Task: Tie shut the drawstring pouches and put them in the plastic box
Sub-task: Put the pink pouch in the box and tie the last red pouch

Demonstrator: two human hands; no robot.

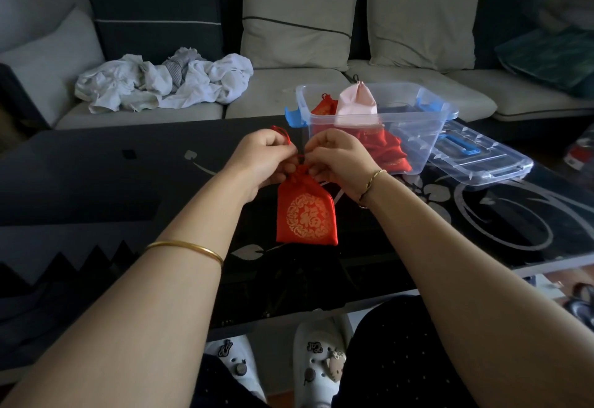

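Observation:
A red drawstring pouch [306, 218] with a gold round emblem hangs above the dark glass table [96, 182], its neck gathered. My left hand [262, 160] and my right hand [337, 158] both pinch its red cord at the neck, and a loop of cord sticks up above my left hand. Behind my right hand stands the clear plastic box [414, 118] with blue latches. Inside it lie a pink pouch [355, 105] and several red pouches [390, 150].
The box's clear lid [479, 156] with a blue handle lies to the right of the box. A sofa with cushions and a heap of white clothes [164, 81] runs behind the table. My knees and white clogs show below the table's near edge.

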